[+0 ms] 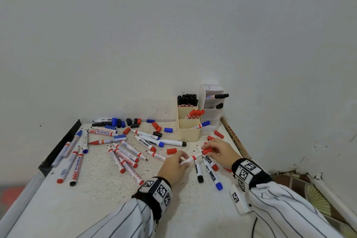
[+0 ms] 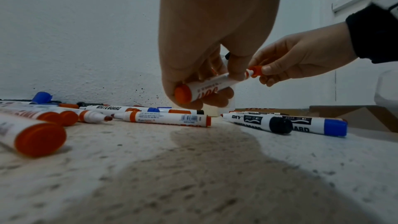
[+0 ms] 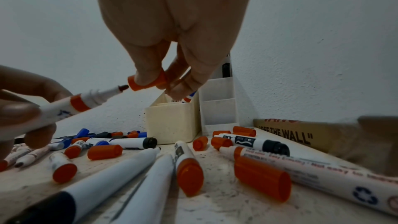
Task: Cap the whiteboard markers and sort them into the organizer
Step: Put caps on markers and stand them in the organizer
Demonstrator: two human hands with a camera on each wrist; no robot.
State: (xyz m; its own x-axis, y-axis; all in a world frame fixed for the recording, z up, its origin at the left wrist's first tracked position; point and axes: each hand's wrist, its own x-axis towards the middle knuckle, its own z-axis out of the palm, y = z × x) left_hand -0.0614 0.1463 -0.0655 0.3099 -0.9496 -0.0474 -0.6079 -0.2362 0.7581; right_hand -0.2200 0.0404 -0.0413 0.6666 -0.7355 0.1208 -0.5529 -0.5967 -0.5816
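Note:
My left hand [image 1: 174, 166] grips an uncapped red whiteboard marker [image 1: 190, 159] [image 2: 206, 86] [image 3: 81, 103] by its barrel, tip pointing right. My right hand [image 1: 218, 150] pinches a red cap [image 1: 207, 150] [image 2: 256, 71] [image 3: 146, 81] just off the marker's tip, its mouth facing the tip. The cream organizer [image 1: 188, 129] [image 3: 172, 123] stands at the back right with black, red and blue capped markers in separate tiers. A white organizer [image 1: 211, 110] [image 3: 219, 103] beside it holds black markers.
Several uncapped markers [image 1: 125, 152] and loose red, blue and black caps [image 1: 133, 123] lie scattered over the white table [image 1: 108, 195]. More markers [image 1: 210, 172] lie under my hands. A cardboard box [image 1: 233, 141] lines the right edge; a whiteboard frame [image 1: 58, 147] lines the left.

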